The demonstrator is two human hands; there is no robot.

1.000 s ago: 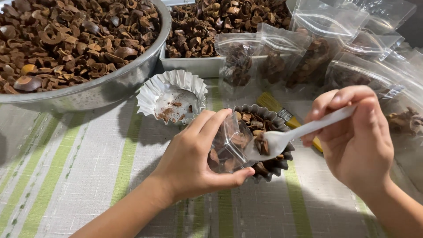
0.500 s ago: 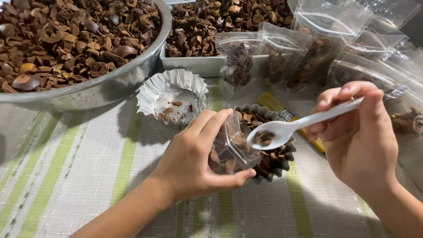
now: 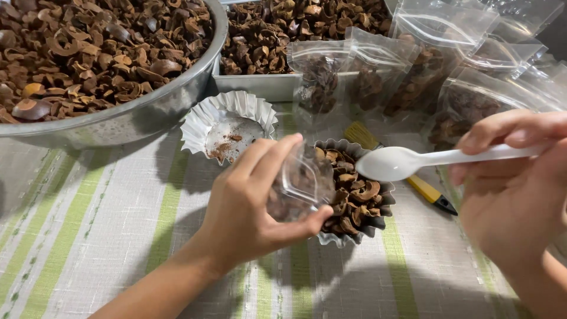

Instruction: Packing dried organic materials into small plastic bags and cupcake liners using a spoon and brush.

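Clear pouch held over a foil cup of brown husks, white spoon lifted beside it.

Filled clear zip pouches stand in a row along the far right edge of the tabletop, each showing dark brown pieces inside; no label can be made out. A large metal bowl of husks fills the far left corner, a metal tray of the same sits beside it, and a nearly empty foil cup stands in front of the bowl. A yellow-handled tool lies partly behind the full foil cup. The left hand is curled around a small clear pouch, pinching it between thumb and fingers over the full cup's near left rim. The right hand grips the spoon by its handle, the bowl looking empty, just above the cup.
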